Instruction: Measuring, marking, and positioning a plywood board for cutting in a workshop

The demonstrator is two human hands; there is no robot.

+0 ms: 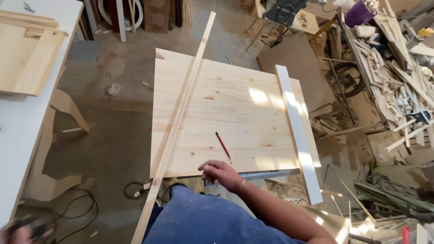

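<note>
Your left hand (25, 231) sits low in the bottom-left corner, blurred, and seems to be closed around a dark tool whose cable trails over the floor (too smeared to name the tool or be sure of the grip). Moving right, a long strip (178, 122) lies diagonally across the left side of the panel (235, 113), overhanging both its near and far edges. A red pencil (223, 145) lies on the panel, just beyond your right hand (220, 174). That hand rests at the panel's near edge, knuckles up, fingers curled loosely and holding nothing, forearm reaching in from the lower right. A white batten (298, 135) lies along the right side. This looks like a marking or layout step; next you'd need a short reach forward to the pencil.
</note>
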